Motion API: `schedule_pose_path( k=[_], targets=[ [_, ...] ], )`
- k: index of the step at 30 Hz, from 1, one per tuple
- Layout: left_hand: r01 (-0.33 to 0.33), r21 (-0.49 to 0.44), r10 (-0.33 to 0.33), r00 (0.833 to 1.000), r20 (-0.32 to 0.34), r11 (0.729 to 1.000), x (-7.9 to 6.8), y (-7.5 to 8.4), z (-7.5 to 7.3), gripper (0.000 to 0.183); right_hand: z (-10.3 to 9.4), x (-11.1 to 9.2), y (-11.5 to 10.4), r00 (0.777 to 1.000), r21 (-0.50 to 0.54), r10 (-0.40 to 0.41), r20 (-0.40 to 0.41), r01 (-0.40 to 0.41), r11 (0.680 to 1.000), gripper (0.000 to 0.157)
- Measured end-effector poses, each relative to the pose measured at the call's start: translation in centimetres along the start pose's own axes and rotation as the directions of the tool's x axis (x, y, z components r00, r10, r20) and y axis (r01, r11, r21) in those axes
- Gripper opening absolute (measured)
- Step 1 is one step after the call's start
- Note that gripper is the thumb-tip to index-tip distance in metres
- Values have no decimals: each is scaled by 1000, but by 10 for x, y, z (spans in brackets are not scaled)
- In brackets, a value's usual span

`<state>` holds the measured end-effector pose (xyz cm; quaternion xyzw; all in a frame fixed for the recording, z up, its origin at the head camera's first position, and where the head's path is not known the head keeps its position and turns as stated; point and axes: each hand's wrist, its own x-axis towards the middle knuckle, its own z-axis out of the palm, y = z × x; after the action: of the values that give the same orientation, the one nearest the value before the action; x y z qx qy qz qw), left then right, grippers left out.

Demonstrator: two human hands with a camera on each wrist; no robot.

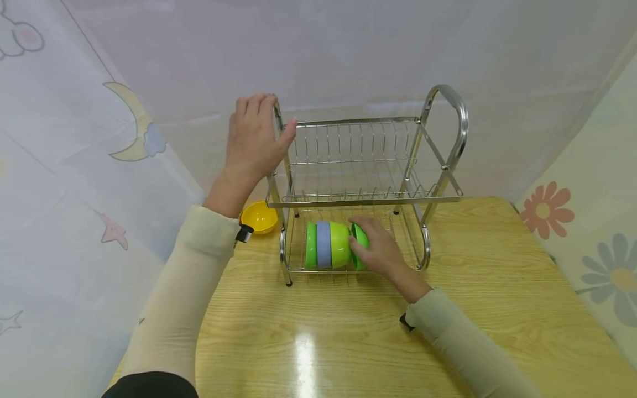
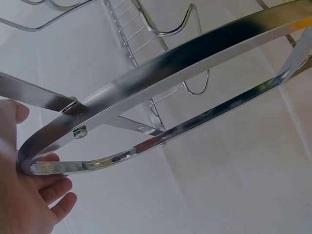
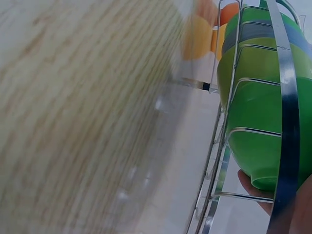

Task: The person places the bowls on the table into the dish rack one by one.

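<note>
My left hand (image 1: 254, 138) holds the bent top of the left handle on a two-tier metal dish rack (image 1: 348, 203). In the left wrist view, its thumb and fingers lie on either side of the handle's curve. My right hand (image 1: 380, 249) grips a green bowl (image 3: 258, 151) by its base end on the lower tier. That bowl stands on its side, its opening toward a lime bowl (image 1: 340, 246). Left of the lime one are a blue bowl (image 1: 324, 246) and another green bowl (image 1: 311, 246), all on their sides in a row.
A yellow bowl (image 1: 259, 217) sits on the wooden table (image 1: 269, 331), just left of the rack. The rack's upper tier (image 1: 353, 160) overhangs the row of bowls. A patterned cloth (image 1: 348, 55) hangs behind and at both sides.
</note>
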<state>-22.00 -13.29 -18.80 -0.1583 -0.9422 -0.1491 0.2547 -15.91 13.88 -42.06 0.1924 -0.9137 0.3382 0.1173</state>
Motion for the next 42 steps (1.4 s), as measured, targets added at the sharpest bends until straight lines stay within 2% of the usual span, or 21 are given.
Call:
schedule_pose_path(
  k=[5, 11, 31, 42],
  targets=[
    [24, -1, -23, 998, 53, 1000, 6, 1, -5, 65, 3, 1, 3, 1000, -16, -11, -2, 11, 1000, 48],
    [60, 1, -60, 992, 107, 998, 8, -1, -8, 67, 7, 4, 3, 999, 5, 10, 37, -10, 1000, 49],
    [36, 14, -37, 998, 53, 999, 3, -2, -7, 56, 12, 4, -2, 990, 49, 45, 132, -52, 997, 57],
    [34, 56, -37, 998, 53, 998, 2, 0, -7, 56, 12, 6, 1, 986, 83, 3, 166, -17, 996, 58]
  ],
)
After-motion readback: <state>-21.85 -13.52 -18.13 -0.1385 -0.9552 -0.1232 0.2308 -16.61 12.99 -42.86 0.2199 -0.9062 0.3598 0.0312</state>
